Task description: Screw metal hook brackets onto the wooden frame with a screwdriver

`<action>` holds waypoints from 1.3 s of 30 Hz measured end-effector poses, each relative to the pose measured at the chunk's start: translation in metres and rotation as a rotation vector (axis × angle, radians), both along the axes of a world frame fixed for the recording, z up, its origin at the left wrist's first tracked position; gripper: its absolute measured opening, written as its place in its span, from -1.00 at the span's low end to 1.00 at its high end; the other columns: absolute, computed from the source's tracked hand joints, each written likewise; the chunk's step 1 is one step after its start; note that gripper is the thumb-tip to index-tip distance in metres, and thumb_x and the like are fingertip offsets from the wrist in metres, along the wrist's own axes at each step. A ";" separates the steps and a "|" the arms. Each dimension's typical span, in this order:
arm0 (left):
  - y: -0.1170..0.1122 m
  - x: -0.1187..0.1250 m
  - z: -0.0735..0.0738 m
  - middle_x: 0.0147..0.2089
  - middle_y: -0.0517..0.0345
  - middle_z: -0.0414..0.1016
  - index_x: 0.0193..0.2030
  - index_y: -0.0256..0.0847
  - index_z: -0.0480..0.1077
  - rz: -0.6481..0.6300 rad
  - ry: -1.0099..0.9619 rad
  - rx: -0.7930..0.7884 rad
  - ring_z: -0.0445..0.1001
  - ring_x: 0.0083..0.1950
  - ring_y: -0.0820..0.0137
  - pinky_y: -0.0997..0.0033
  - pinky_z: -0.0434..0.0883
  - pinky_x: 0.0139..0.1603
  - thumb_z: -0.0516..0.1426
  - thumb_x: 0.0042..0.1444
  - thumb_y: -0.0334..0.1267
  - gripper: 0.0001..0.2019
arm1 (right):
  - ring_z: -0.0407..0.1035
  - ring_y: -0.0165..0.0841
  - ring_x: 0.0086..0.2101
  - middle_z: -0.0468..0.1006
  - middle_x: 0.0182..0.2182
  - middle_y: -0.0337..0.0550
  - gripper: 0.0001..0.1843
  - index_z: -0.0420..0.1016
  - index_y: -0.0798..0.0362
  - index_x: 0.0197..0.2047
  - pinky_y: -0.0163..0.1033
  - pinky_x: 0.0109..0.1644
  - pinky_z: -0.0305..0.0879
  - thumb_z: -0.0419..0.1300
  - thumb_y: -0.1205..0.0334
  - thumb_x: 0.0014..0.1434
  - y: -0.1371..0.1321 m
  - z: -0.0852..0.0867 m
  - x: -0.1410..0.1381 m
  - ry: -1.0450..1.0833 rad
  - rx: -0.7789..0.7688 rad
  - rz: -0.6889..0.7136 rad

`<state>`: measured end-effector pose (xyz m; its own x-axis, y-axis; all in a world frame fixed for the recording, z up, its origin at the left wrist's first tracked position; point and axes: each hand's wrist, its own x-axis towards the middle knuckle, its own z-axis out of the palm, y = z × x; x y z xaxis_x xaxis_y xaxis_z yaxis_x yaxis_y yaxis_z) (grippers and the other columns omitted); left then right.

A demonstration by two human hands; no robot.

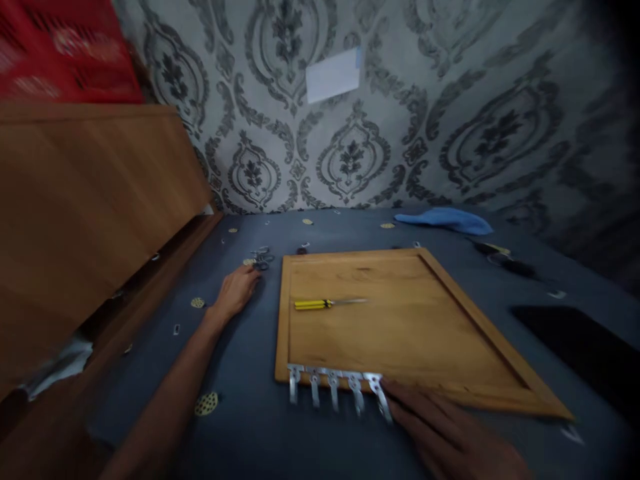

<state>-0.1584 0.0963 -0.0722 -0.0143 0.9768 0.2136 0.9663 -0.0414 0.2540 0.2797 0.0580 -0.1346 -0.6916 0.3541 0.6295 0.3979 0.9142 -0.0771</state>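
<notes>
My left hand (pixel 239 288) reaches to a small pile of grey metal pieces (pixel 263 257) left of a framed wooden panel (pixel 360 333). Its fingers are bent together at the pile; what they pinch, if anything, is hidden. Along the panel's near edge several silver hook-like metal pieces (pixel 334 388) lie in a row, their curved ends overhanging the edge. My right hand (pixel 450 430) lies at the right end of this row. Its fingers are stretched out, the tips touching the last metal piece; its thumb is hidden. A yellow-handled screwdriver (pixel 314 305) rests on the panel.
Blue-grey patterned cloth (pixel 240 393) covers the surface. A blue cloth (pixel 447 219) and dark items (pixel 515 265) lie at back right, with a black flat object (pixel 575 347) nearer. A wooden cabinet (pixel 90 220) bounds the left, a red crate (pixel 70 53) on top. Patterned wall (pixel 350 160) stands behind.
</notes>
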 end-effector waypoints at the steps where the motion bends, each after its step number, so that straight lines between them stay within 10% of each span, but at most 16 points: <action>1: 0.001 0.000 0.000 0.17 -0.02 0.48 0.13 -0.17 0.44 0.004 0.013 -0.009 0.52 0.09 0.23 0.12 0.53 0.09 0.17 0.37 -0.14 -0.73 | 0.60 -0.24 -0.05 0.64 0.09 -0.20 -0.39 0.39 -0.18 0.35 -0.18 -0.14 0.61 0.04 0.44 0.32 -0.004 0.010 -0.002 -0.043 -0.018 -0.006; 6: 0.007 -0.001 0.001 0.11 -0.02 0.50 0.10 -0.25 0.44 0.011 0.085 -0.059 0.53 0.06 0.23 0.07 0.53 0.07 0.18 0.35 -0.15 -0.72 | 0.57 -0.25 -0.01 0.65 0.07 -0.09 -0.49 0.53 0.00 0.19 -0.13 -0.02 0.59 0.03 0.52 0.29 -0.015 0.038 -0.012 -0.092 -0.105 -0.021; 23: 0.008 0.009 0.019 -0.25 -0.02 0.59 -0.31 -0.15 0.47 0.004 -0.085 0.041 0.49 -0.25 0.18 0.27 0.39 -0.19 0.06 0.18 -0.10 -0.77 | 0.55 -0.26 0.00 0.63 0.11 -0.10 -0.51 0.54 0.06 0.16 -0.10 0.04 0.55 0.08 0.55 0.24 -0.018 0.038 -0.014 -0.140 -0.156 -0.044; 39: -0.026 0.180 0.040 -0.34 0.16 0.59 -0.30 -0.19 0.55 -0.576 -0.598 -0.350 0.49 -0.31 0.39 0.46 0.34 -0.27 0.18 0.23 -0.23 -0.85 | 0.53 -0.19 -0.02 0.59 0.16 -0.13 -0.47 0.47 0.01 0.21 -0.03 0.00 0.56 0.07 0.55 0.23 -0.019 0.030 -0.012 -0.155 -0.195 -0.051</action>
